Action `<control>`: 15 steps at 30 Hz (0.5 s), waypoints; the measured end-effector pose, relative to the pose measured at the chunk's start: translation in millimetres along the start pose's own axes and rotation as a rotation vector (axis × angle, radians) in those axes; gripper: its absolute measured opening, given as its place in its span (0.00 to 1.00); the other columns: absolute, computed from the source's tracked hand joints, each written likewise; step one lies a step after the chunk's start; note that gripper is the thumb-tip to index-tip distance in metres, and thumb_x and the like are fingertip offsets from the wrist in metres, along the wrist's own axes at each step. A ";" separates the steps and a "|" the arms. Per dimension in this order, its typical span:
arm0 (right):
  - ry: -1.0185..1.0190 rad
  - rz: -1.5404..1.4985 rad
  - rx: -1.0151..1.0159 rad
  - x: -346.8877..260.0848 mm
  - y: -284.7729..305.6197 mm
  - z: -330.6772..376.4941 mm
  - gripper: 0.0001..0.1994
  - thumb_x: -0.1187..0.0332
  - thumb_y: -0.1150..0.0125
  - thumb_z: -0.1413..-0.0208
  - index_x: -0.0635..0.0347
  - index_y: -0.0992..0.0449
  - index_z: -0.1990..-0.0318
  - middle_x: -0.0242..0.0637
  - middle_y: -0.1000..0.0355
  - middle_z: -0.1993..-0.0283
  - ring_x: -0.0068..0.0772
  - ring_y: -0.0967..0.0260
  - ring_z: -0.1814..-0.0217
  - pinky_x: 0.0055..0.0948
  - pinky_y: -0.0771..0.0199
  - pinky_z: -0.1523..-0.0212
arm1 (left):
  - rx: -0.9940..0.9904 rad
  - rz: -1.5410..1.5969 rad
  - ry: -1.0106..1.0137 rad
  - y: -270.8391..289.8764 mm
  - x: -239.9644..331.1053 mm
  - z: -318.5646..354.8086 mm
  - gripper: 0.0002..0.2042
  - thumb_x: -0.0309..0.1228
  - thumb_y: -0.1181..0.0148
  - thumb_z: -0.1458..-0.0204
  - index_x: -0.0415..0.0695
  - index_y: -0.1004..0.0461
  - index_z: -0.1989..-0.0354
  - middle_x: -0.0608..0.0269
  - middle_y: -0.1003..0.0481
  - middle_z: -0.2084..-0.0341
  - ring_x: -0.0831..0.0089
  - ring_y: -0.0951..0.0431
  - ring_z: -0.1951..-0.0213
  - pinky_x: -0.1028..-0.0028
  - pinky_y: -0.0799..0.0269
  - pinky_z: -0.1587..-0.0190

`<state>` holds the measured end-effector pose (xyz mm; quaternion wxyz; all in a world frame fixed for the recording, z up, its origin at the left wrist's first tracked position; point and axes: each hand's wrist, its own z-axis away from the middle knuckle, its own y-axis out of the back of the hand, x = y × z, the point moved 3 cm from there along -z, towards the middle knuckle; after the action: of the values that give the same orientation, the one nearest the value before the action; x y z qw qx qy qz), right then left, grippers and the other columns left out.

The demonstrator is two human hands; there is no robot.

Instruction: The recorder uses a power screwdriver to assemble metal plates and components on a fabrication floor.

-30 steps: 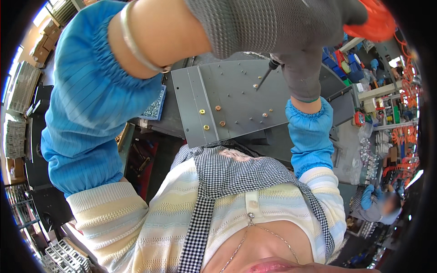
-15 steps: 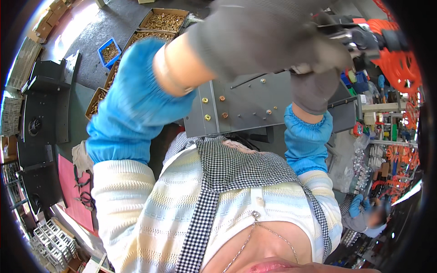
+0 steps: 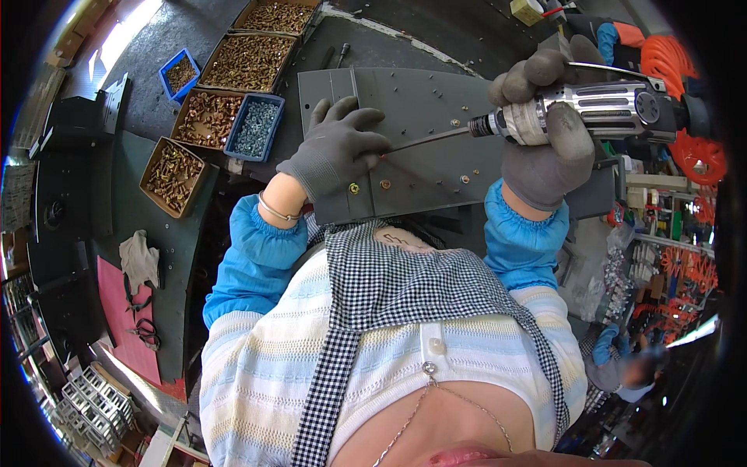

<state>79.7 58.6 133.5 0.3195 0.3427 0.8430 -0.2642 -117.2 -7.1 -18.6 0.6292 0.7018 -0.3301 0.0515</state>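
My left hand (image 3: pixel 338 148), in a dark grey glove, lies over the left part of a dark metal panel (image 3: pixel 420 101) with its fingers spread. Its thumb side is at the tip of a long thin driver bit (image 3: pixel 432 140); whether it touches the bit is unclear. My gloved right hand (image 3: pixel 548 167) is closed around a silver power driver (image 3: pixel 611 109), held sideways above the panel's right side. Yellow and copper-coloured fasteners, among them a yellow one (image 3: pixel 354 188) and a copper one (image 3: pixel 385 184), sit in the panel, with several small studs standing up from it.
Cardboard trays of brass-coloured fasteners (image 3: pixel 249 62) stand beyond the panel on the left, beside blue bins of small parts (image 3: pixel 254 127). Orange coiled hose (image 3: pixel 669 66) hangs at the right. Scissors (image 3: pixel 145 333) lie on a pink sheet (image 3: pixel 117 303). A co-worker (image 3: pixel 611 362) is at lower right.
My left hand has come down from in front of the driver onto the panel's left side. The driver now shows fully in my right hand, its bit pointing left.
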 end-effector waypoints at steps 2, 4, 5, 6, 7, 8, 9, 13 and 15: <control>-0.001 0.004 -0.066 -1.7 -0.8 1.8 0.33 0.64 0.39 0.50 0.58 0.39 0.35 0.40 0.28 0.54 0.30 0.32 0.61 0.38 0.31 0.62 | -0.019 -0.009 -0.002 -5.1 -1.6 0.2 0.14 0.36 0.42 0.49 0.59 0.20 0.53 0.61 0.35 0.38 0.46 0.50 0.30 0.41 0.65 0.30; -0.004 0.032 -0.040 -2.0 -3.1 1.8 0.33 0.64 0.39 0.50 0.58 0.39 0.35 0.41 0.28 0.54 0.30 0.32 0.63 0.36 0.31 0.62 | -0.008 -0.006 -0.009 -6.3 -1.3 1.0 0.14 0.36 0.43 0.48 0.59 0.20 0.53 0.60 0.34 0.38 0.46 0.50 0.30 0.41 0.65 0.30; -0.008 0.056 -0.017 -1.7 -3.3 1.6 0.33 0.64 0.39 0.50 0.58 0.39 0.35 0.41 0.28 0.55 0.29 0.32 0.64 0.35 0.31 0.62 | 0.005 -0.004 -0.011 -6.6 -1.5 1.3 0.14 0.36 0.43 0.48 0.59 0.20 0.52 0.60 0.34 0.38 0.46 0.50 0.30 0.41 0.65 0.30; -0.009 0.058 -0.019 -0.4 0.9 -0.3 0.33 0.64 0.39 0.50 0.58 0.39 0.35 0.41 0.28 0.55 0.29 0.32 0.64 0.35 0.31 0.62 | 0.007 -0.002 -0.011 -6.7 -2.3 2.0 0.14 0.36 0.43 0.48 0.59 0.20 0.52 0.60 0.34 0.38 0.46 0.50 0.30 0.41 0.65 0.30; -0.062 -0.045 -0.175 3.2 6.2 -4.2 0.33 0.67 0.39 0.50 0.61 0.40 0.35 0.46 0.27 0.54 0.34 0.28 0.63 0.34 0.24 0.64 | 0.008 -0.007 -0.016 -6.8 -2.6 1.4 0.15 0.36 0.43 0.48 0.58 0.20 0.52 0.60 0.34 0.38 0.46 0.50 0.30 0.41 0.65 0.30; -0.115 -0.148 -0.332 8.0 9.3 -8.5 0.32 0.71 0.39 0.49 0.64 0.41 0.35 0.51 0.27 0.53 0.39 0.23 0.61 0.32 0.18 0.66 | 0.010 -0.011 -0.022 -6.7 -2.8 0.4 0.15 0.37 0.43 0.49 0.58 0.20 0.52 0.60 0.34 0.38 0.46 0.50 0.30 0.41 0.65 0.30; -0.117 -0.142 -0.327 12.6 11.1 -19.9 0.32 0.71 0.39 0.49 0.64 0.41 0.35 0.51 0.27 0.53 0.39 0.23 0.61 0.32 0.18 0.66 | 0.008 -0.006 -0.028 -6.3 -2.4 -1.0 0.15 0.37 0.43 0.49 0.58 0.20 0.52 0.60 0.34 0.38 0.46 0.50 0.30 0.41 0.65 0.30; -0.075 -0.360 -0.609 26.9 -18.6 -29.0 0.32 0.67 0.33 0.49 0.69 0.39 0.38 0.52 0.26 0.55 0.39 0.23 0.62 0.32 0.18 0.67 | 0.050 0.000 -0.007 -3.1 -1.5 1.7 0.16 0.38 0.39 0.53 0.55 0.19 0.55 0.60 0.33 0.39 0.46 0.47 0.31 0.42 0.63 0.31; -0.110 -0.158 -0.686 27.3 -11.4 -41.7 0.35 0.66 0.41 0.47 0.57 0.46 0.30 0.43 0.30 0.50 0.28 0.30 0.63 0.30 0.31 0.70 | 0.080 0.024 -0.018 -5.1 5.5 -4.1 0.15 0.39 0.38 0.55 0.54 0.19 0.57 0.60 0.32 0.40 0.46 0.46 0.32 0.42 0.62 0.31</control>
<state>41.0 90.4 143.8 0.4394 0.1343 0.8882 -0.0077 -108.8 -5.6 -19.4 0.5971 0.7227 -0.3418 0.0657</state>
